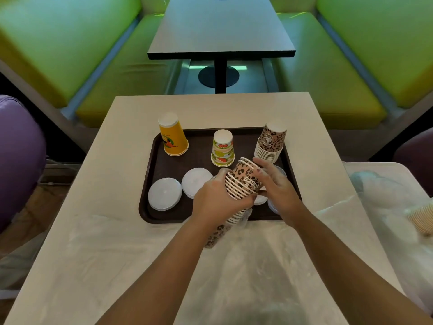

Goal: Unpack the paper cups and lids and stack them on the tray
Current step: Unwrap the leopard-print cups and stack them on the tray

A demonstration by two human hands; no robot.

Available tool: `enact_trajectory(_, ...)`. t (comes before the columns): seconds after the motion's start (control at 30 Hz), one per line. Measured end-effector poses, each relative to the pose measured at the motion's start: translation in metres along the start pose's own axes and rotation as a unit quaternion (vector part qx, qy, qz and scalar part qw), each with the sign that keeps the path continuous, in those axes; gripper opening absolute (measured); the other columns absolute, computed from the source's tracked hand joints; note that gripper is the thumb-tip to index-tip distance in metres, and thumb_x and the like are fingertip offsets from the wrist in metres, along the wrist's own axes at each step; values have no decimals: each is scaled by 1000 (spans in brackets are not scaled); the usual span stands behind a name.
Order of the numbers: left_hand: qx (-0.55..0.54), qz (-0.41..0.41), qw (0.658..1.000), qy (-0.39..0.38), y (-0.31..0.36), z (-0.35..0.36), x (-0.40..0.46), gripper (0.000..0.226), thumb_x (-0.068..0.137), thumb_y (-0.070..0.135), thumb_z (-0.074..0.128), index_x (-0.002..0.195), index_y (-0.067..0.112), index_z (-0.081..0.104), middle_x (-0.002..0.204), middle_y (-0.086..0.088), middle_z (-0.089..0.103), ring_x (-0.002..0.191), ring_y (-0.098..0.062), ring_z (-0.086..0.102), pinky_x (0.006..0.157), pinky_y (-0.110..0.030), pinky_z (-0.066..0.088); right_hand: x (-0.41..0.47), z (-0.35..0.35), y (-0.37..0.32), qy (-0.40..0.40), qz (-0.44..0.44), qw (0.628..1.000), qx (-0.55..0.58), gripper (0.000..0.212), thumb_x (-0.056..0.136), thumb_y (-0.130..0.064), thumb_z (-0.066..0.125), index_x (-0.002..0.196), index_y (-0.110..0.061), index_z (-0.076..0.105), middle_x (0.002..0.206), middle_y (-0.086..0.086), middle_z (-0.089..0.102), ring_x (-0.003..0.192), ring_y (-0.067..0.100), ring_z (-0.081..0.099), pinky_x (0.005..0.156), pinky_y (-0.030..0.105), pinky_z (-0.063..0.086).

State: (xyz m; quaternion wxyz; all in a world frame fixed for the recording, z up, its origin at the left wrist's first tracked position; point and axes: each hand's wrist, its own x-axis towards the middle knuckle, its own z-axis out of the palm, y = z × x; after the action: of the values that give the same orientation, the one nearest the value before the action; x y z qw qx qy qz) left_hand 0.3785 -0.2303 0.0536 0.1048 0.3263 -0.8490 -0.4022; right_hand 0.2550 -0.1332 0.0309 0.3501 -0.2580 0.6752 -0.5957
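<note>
At lower centre, clear plastic wrap (234, 266) covers the table. Above it, the left hand (218, 200) and right hand (276, 188) both grip a tilted leopard cup stack (243, 181) over the tray (150, 160). Best turned rims-down, then lowered squarely onto the leopard stack (270, 144) at upper right.

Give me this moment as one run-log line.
left hand: grips leopard cup stack | right hand: holds its upper end | stack: tilted above tray | tray: upside-down leopard, fruit, yellow cups; lids
</note>
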Motion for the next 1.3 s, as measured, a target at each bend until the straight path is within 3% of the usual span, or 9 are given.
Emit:
enact_trajectory(0.07,-14,2,1000,-13,0,-3,4,60,71,51,74,120,29,49,102,11,64,91,-4,60,79,-27,53,0,-6,-5,-28,-95,992,-82,42,98,-24,47,139,-29,39,122,-5,57,111,6,58,93,24,49)
enact_trajectory(0.17,-27,-3,999,-28,0,-6,9,61,71,50,75,122,30,47,103,12,63,93,-4,60,79,-25,53,3,-21,-10,-73,-260,923,-275,51,95,-15,46,143,-31,35,146,-10,34,131,0,37,102,12,35)
enact_trajectory(0.33,-31,-15,999,-35,3,-11,18,60,72,47,75,122,30,46,102,13,60,95,-5,58,82,-27,52,24,-35,-12,-69,-354,767,-530,95,70,-7,78,144,-34,25,152,-4,19,135,20,28,100,35,37)
enact_trajectory(0.53,-32,-27,999,-30,7,-5,30,54,72,47,76,115,28,48,99,12,62,90,-5,59,80,-28,53,51,-31,-9,11,-447,722,-527,76,63,-18,83,130,-15,47,131,6,37,116,25,42,97,32,38)
enact_trajectory(0.6,-42,-34,998,-17,5,-8,33,53,71,48,76,113,29,49,94,16,60,88,-3,58,76,-23,51,60,-35,-9,35,-432,739,-516,73,63,-24,82,128,-13,50,129,6,36,116,26,40,97,38,42)
enact_trajectory(0.7,-20,-39,999,-9,4,-12,37,48,71,51,74,107,31,48,87,19,58,80,2,55,64,-10,41,77,-45,-10,130,-350,821,-432,73,62,-31,78,126,-15,46,130,9,35,116,27,36,96,32,38)
enact_trajectory(0.9,-17,-45,999,-11,1,-11,40,50,73,52,73,110,30,48,90,18,56,80,1,55,65,-9,43,108,-61,-7,251,-172,904,-301,82,70,-46,76,131,-3,42,130,15,46,123,25,38,102,31,32)
enact_trajectory(1.1,-15,-47,999,-9,-2,-9,40,52,73,51,73,112,29,47,86,23,50,79,3,53,64,-8,43,128,-66,15,221,-76,939,-251,74,68,-37,82,126,-10,47,126,9,53,118,26,49,98,45,44)
enact_trajectory(1.3,-7,-50,999,1,-3,-7,43,59,73,52,72,120,26,47,98,15,53,90,-3,53,63,-8,41,134,-65,26,194,-53,939,-278,69,70,-29,82,126,-9,47,125,12,52,119,27,49,97,39,44)
